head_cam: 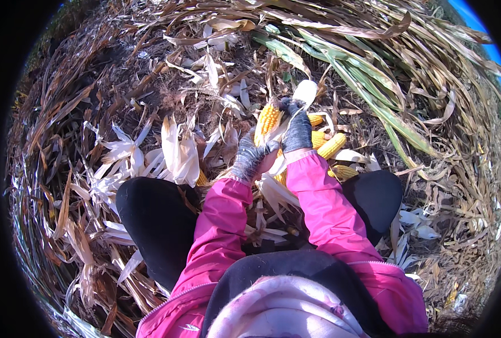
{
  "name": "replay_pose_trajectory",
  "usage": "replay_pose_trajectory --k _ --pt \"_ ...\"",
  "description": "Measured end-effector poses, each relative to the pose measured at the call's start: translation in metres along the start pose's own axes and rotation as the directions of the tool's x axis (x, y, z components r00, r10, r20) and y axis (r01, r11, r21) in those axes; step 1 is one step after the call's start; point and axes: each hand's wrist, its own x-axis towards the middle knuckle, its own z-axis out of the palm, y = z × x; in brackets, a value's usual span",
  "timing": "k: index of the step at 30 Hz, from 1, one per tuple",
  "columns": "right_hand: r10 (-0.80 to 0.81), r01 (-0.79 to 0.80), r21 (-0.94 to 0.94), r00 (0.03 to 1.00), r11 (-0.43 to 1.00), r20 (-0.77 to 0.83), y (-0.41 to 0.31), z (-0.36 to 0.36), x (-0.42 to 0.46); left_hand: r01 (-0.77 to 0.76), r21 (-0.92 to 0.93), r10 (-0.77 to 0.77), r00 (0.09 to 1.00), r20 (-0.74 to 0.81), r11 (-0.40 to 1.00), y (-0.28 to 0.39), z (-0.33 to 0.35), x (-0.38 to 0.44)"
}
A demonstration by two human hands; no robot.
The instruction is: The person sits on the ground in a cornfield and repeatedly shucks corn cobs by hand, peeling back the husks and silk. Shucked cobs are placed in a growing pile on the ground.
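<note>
My left hand (252, 158), in a grey knit glove, holds a yellow ear of corn (268, 121) near its lower end, the tip pointing up and away from me. Pale husk is peeled down along the ear's right side. My right hand (297, 122), gloved alike, grips a piece of that husk (305, 92) beside the ear; its fingertips are partly hidden. Several bare yellow corn ears (332, 145) lie on the ground just right of and below my right hand. Another ear (201, 178), partly covered, shows beside my left knee.
Empty pale corn husks (125, 148) are strewn left of my hands. An upright husk (178, 152) stands before my left knee. Long dry and greenish corn stalks (360, 80) lie heaped at the upper right. Dry leaves and stalks (73, 114) cover the ground at left.
</note>
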Motion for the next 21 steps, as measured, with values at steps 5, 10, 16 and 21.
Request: replay_pose_trajectory --k 5,10,16,21 --pt "0.031 -0.083 0.460 0.992 0.884 0.118 0.006 -0.005 0.004 0.076 -0.204 -0.098 0.990 -0.099 0.976 -0.004 -0.003 -0.004" --pt "0.106 -0.165 0.467 0.983 0.868 0.151 0.020 -0.017 0.004 -0.087 -0.007 0.084 0.978 -0.189 0.996 0.039 0.016 0.003" --pt "0.211 -0.376 0.289 0.856 0.880 0.472 0.029 -0.026 0.011 -0.111 -0.251 0.014 0.933 -0.360 0.962 0.046 -0.020 0.008" --pt "0.195 -0.537 0.279 0.663 0.796 0.722 0.046 -0.059 0.043 0.147 0.034 -0.125 0.923 -0.363 0.989 0.039 -0.013 0.010"
